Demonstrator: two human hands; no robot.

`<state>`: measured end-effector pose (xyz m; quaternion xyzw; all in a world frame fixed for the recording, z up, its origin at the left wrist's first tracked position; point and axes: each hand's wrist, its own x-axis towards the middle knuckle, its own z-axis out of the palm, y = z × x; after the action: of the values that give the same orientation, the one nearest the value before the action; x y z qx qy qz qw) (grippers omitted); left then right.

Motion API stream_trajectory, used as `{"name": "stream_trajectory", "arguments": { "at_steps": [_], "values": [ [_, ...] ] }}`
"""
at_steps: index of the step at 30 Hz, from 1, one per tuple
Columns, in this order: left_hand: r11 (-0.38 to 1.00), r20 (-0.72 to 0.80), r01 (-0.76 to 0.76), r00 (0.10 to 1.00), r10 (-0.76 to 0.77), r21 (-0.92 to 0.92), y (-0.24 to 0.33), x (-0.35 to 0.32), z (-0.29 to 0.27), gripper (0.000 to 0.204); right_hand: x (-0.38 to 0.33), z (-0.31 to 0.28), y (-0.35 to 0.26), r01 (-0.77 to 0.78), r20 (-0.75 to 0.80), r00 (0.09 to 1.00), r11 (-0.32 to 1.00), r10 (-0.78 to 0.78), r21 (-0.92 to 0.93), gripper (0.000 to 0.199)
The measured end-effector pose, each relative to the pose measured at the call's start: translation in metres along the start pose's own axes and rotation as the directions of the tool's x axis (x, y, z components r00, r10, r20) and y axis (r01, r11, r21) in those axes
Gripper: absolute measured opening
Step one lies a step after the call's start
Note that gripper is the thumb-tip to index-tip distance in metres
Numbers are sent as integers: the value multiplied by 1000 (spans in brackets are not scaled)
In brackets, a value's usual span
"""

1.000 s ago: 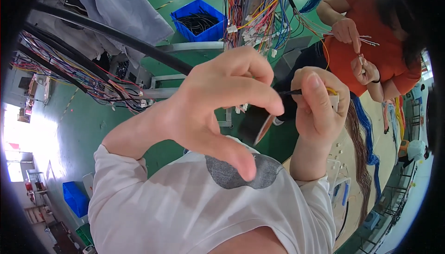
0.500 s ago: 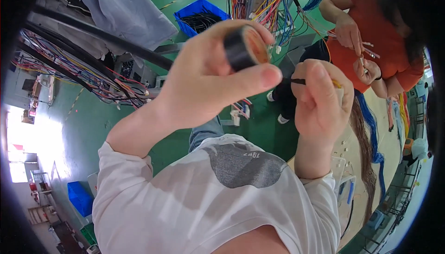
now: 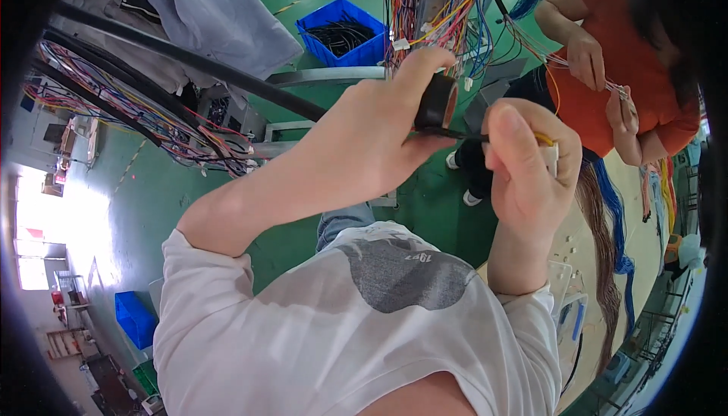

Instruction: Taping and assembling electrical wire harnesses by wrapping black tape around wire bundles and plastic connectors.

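A roll of black tape is gripped in my left hand, its brown inner core facing right. My right hand pinches with thumb and fingers round a thin, black-wrapped strand that stretches between the two hands. A yellow wire and a white connector show within the right hand's fingers. The fingertips of my left hand are partly hidden behind the roll, so exactly where the tape meets the strand is hard to make out.
Bundles of coloured wires hang ahead, with more on a rack at left. A blue bin holds black pieces. At right, a co-worker in orange handles wires beside a table carrying brown and blue wire bundles.
My left hand has turned so its back shows and the tape roll sits closer to my right hand. The right hand stays nearly in place. The co-worker's hands have shifted slightly.
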<state>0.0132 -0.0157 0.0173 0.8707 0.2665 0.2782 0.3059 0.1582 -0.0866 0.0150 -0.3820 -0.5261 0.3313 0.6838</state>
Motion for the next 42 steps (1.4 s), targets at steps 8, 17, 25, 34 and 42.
{"name": "stream_trajectory", "arguments": {
  "at_steps": [8, 17, 25, 34, 42],
  "values": [
    [580, 99, 186, 979, -178, -793, 17, -2, -21, 45, 10, -6, -4, -147, -155, 968, 948, 196, 281, 21],
    [604, 37, 110, 991, -132, -789, 9, -7, -16, 28, 17, -5, -10, -260, -13, 963, 942, 269, 213, 32],
    [957, -150, -18, 988, -28, -291, 0, 6, -10, 9, 2, 11, 38, 128, -41, 991, 991, -127, 46, 30],
    [934, -173, -10, 983, -56, -358, 2, 3, -14, 9, 11, 10, 32, 255, 206, 959, 907, -194, -336, 14],
    [954, -161, -284, 941, 297, 98, 14, 0, -8, 6, 8, -10, 9, -111, 340, 917, 952, 209, -286, 10]
  ]
}}
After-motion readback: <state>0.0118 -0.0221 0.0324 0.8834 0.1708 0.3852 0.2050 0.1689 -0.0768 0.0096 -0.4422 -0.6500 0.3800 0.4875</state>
